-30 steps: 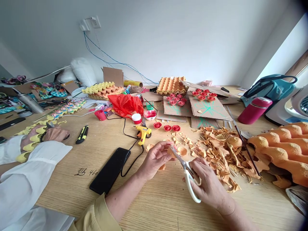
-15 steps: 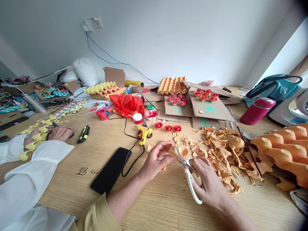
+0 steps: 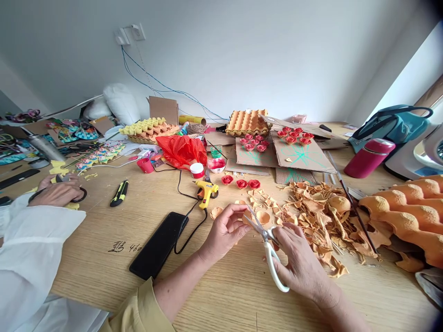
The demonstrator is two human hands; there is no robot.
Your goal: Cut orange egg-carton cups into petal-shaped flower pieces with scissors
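My left hand (image 3: 226,230) pinches a small orange piece of egg carton (image 3: 248,220), partly hidden by the fingers. Around the white handles of a pair of scissors (image 3: 273,265) my right hand (image 3: 299,258) is closed. The scissor blades are parted and reach the orange piece. Just behind them on the table lies a cut orange cup (image 3: 263,217), and another scalloped cup (image 3: 216,212) rests left of my left hand. Farther back sit three red paper roses (image 3: 241,184) in a row.
A heap of orange carton scraps (image 3: 318,216) and orange egg trays (image 3: 408,212) occupy the right. A yellow glue gun (image 3: 208,191), black phone (image 3: 157,244) and utility knife (image 3: 119,192) lie leftward. At far left, a co-worker's hands (image 3: 64,190) hold black-handled scissors near yellow carton.
My hands stay nearly in place, the scissors still at the orange piece. The co-worker's hands moved left, and the yellow strip over their wrist has dropped from sight or lower.
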